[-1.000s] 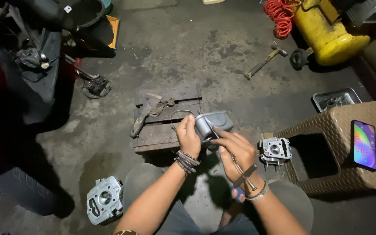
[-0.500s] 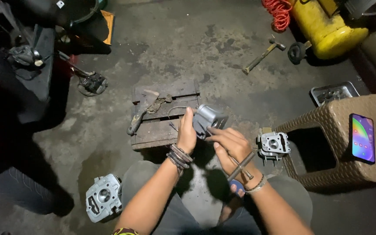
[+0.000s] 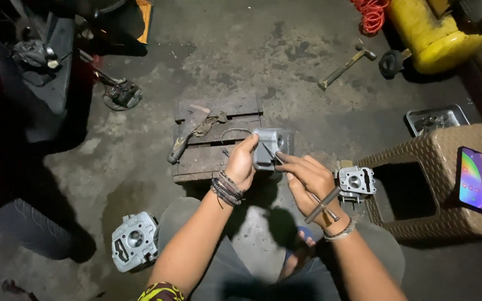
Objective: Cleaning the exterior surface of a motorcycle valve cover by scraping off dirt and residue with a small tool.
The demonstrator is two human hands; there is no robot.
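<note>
A person sits low on a concrete floor [image 3: 285, 67], knees apart, seen from above. The left hand [image 3: 242, 164] is closed around a small grey metal engine cover [image 3: 271, 147], gripping its near edge and holding it in the air just above a dark wooden block [image 3: 218, 136]. The right hand [image 3: 308, 181] is closed on a T-handle tool [image 3: 322, 205], its thin shaft angled up so the tip meets the cover's face. To do this well, the left hand would likely need to hold the cover rigid while the tool tip stays square in its seat, so it does not slip. By the left knee lies a grey cylinder head [image 3: 134, 241]; a second, smaller one [image 3: 355, 181] sits just beside the right hand, against a woven stool [image 3: 447, 184] carrying a lit phone [image 3: 473, 178]. On the block rests a scraper [image 3: 188, 131]. Farther off lie a metal tray [image 3: 436, 118], a hammer [image 3: 346, 66] and a yellow tank [image 3: 433, 33].
</note>
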